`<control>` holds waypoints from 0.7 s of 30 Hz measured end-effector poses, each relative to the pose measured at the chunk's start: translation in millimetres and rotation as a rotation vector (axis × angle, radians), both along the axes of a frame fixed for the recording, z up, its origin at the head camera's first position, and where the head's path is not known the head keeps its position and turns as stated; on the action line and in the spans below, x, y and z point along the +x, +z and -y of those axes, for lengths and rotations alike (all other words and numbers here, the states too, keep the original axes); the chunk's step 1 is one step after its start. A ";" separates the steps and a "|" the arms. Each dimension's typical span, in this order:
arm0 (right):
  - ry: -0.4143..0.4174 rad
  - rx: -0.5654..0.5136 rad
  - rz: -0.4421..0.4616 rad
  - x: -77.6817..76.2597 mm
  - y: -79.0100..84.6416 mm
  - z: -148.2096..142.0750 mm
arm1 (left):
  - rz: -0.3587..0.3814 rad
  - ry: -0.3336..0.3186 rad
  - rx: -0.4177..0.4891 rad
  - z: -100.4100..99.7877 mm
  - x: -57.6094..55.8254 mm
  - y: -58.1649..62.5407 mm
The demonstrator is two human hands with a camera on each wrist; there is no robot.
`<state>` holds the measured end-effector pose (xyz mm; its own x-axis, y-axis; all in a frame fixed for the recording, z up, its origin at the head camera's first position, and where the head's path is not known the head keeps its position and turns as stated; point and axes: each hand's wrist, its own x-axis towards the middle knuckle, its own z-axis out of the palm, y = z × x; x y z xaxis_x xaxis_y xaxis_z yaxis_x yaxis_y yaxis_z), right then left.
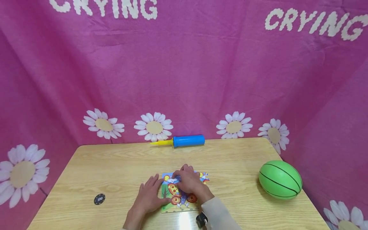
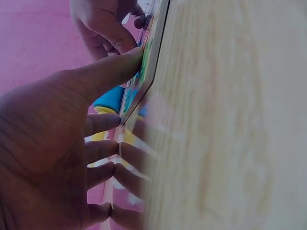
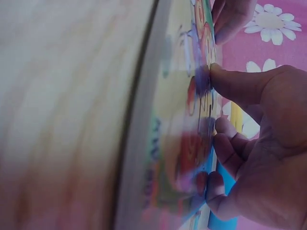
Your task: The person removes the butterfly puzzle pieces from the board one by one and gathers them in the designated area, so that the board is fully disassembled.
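A colourful flat jigsaw puzzle (image 1: 172, 208) with a cartoon picture lies near the table's front edge; its right side looks jagged. My left hand (image 1: 148, 197) rests at its left edge, fingers extended on the tabletop and thumb on the picture, as the left wrist view also shows. Over the upper middle of the puzzle, my right hand (image 1: 190, 181) touches the surface with its thumb and bent fingertips (image 3: 217, 190) spread apart. No separate piece is visible between them. That hand and forearm hide part of the puzzle's right half.
A blue pump (image 1: 189, 141) with a yellow nozzle lies along the back edge of the wooden table (image 1: 230, 159). To the right sits a green ball (image 1: 280, 179) with black lines. A black chip (image 1: 99, 199) marked 100 lies on the left. Pink fabric surrounds the table.
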<state>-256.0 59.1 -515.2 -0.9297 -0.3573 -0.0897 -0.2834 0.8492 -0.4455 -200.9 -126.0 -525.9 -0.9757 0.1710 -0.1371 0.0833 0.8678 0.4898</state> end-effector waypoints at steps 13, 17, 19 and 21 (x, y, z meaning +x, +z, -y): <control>-0.050 -0.048 0.047 2.0 -0.9 -0.1 | 0.014 0.007 0.000 0.7 0.8 -1.7; -0.061 -0.071 0.037 3.1 -2.6 -1.1 | 0.005 0.004 -0.004 0.9 0.5 -0.5; -0.063 -0.082 0.027 3.6 -3.0 -2.2 | 0.001 0.002 -0.005 0.9 0.4 -0.3; -0.064 -0.088 0.007 3.6 -4.1 -3.8 | 0.000 0.005 -0.004 1.1 0.5 -0.7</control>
<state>-252.5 62.9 -519.3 -0.9503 -0.3040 -0.0673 -0.2263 0.8228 -0.5213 -200.4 -127.0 -526.6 -0.9765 0.1654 -0.1381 0.0787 0.8703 0.4862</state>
